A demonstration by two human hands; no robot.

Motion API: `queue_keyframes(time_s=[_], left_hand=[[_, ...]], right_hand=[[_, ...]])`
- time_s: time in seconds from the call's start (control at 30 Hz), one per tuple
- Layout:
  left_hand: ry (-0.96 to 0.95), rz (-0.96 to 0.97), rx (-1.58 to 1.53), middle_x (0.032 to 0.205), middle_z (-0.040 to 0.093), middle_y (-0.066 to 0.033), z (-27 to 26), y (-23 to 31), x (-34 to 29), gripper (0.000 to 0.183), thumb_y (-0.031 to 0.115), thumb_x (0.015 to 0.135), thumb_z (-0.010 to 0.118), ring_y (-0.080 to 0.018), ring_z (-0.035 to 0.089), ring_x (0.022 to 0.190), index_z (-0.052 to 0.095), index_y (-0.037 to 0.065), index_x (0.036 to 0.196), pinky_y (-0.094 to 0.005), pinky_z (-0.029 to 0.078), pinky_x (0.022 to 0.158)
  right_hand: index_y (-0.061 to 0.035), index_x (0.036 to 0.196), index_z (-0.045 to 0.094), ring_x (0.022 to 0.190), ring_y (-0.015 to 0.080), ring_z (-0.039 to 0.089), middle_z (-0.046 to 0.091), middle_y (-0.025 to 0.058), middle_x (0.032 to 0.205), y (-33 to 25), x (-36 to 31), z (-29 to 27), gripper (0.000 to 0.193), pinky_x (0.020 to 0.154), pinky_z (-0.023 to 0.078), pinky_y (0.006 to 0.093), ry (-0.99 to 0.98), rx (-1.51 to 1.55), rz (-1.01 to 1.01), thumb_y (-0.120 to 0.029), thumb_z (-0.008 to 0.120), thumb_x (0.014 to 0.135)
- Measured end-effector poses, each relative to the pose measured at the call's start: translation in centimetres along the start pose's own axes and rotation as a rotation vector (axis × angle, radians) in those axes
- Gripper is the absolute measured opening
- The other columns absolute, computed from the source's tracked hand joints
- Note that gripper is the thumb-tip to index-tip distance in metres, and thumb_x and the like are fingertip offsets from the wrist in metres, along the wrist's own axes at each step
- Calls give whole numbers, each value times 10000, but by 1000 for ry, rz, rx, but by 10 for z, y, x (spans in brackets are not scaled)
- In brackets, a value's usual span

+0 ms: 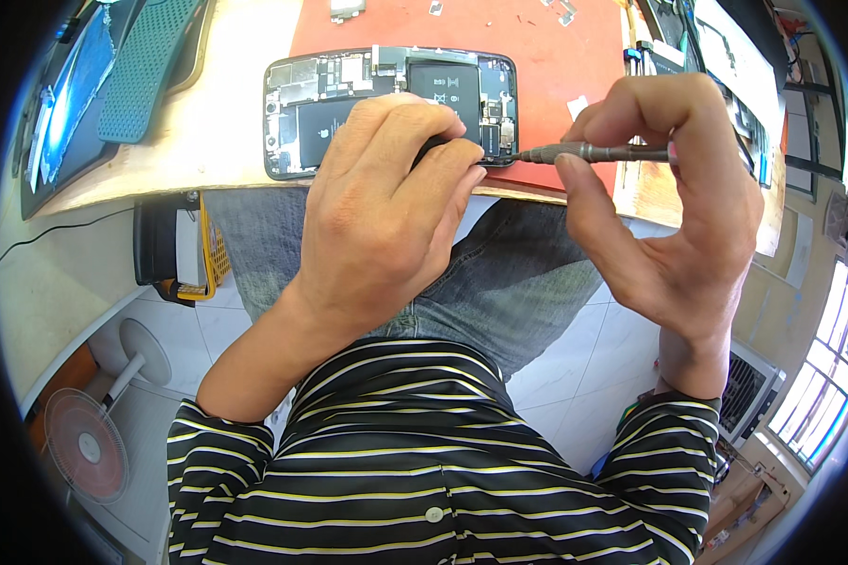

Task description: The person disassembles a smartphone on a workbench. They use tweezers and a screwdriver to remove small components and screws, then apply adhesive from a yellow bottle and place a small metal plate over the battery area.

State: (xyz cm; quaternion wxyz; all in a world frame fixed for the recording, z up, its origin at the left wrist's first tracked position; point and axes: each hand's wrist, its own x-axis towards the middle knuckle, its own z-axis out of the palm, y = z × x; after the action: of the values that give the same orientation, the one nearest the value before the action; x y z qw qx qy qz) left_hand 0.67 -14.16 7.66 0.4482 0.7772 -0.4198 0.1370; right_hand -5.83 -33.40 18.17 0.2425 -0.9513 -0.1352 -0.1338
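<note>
An opened smartphone point(353, 75) lies face up with its insides bare at the near edge of the work table, its long side running left to right. Dark battery blocks, metal shields and small boards show inside it. My left hand point(377, 207) covers the phone's near middle, its fingers bent and pressed together around the near edge; the fingertips are partly hidden. Between thumb and fingers of my right hand point(693, 217) is a slim grey screwdriver point(622, 153), held nearly level. Its tip points left and meets the phone's near right corner.
Under the phone's right part spreads an orange-red mat point(546, 85) with small metal pieces at its far side. A teal perforated phone case point(146, 75) lies at the far left. Tools point(636, 56) stand at the right. A white fan point(87, 447) is on the floor, lower left.
</note>
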Motion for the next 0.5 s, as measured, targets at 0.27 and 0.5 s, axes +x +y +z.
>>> queue_keyframes(time_s=[0.27,0.5], left_hand=[[20,53,2,1034,639,-106,3,-3,1,243,-4,751,823,-323,646,1015,706,1,965,-428,519,848],[3,-8,3,1052,699,-102,1,1,0,237,-14,753,858,-306,676,1009,757,19,965,-415,552,867]], right_hand=[[23,1061,603,845,167,706,666,87,932,1,0,3,307,800,583,298,20,-1,-18,108,767,817],[20,1059,604,839,175,712,671,92,932,2,1,3,310,791,585,303,11,8,-3,108,764,809]])
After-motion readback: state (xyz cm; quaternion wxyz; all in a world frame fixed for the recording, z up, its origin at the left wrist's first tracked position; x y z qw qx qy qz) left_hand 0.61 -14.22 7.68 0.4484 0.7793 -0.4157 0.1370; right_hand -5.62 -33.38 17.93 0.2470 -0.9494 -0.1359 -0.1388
